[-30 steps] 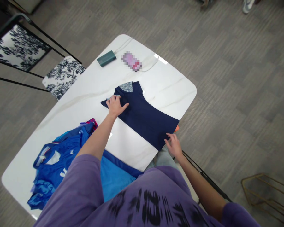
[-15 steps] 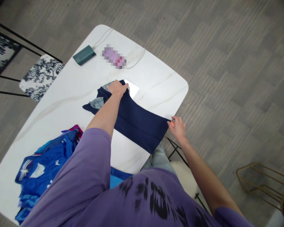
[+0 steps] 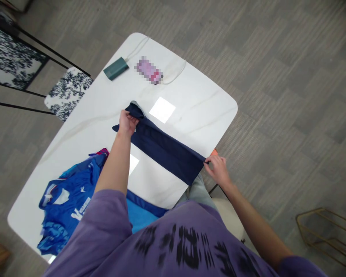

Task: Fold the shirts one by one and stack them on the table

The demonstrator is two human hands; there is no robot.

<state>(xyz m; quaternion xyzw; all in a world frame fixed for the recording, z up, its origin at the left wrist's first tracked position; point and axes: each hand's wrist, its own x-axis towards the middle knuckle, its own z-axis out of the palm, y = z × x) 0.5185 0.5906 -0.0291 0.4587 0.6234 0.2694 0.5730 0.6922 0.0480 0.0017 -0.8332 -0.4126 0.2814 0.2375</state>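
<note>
A navy shirt (image 3: pixel 167 150) lies across the white table, folded into a long narrow strip. My left hand (image 3: pixel 128 123) grips its bunched upper end, where a bit of grey patterned lining shows. At the other end, my right hand (image 3: pixel 217 167) pinches the hem corner near the table's edge. Something orange (image 3: pixel 214 152) peeks out just behind my right fingers; its kind is hidden. The fold runs between the two hands, and its lower corner reaches the near edge by my legs.
Several blue jerseys (image 3: pixel 72 196) lie heaped at the table's left, with a light-blue cloth (image 3: pixel 141 215) close to my body. A green power bank (image 3: pixel 116 69) and a blurred pink object (image 3: pixel 149 71) with a cable sit at the back. A patterned chair (image 3: pixel 69 92) stands left; a gold rack (image 3: pixel 325 231) right.
My left hand has turned over and drawn the shirt's upper edge toward me, so the shirt is narrower. My right hand still holds the hem corner, slightly lower.
</note>
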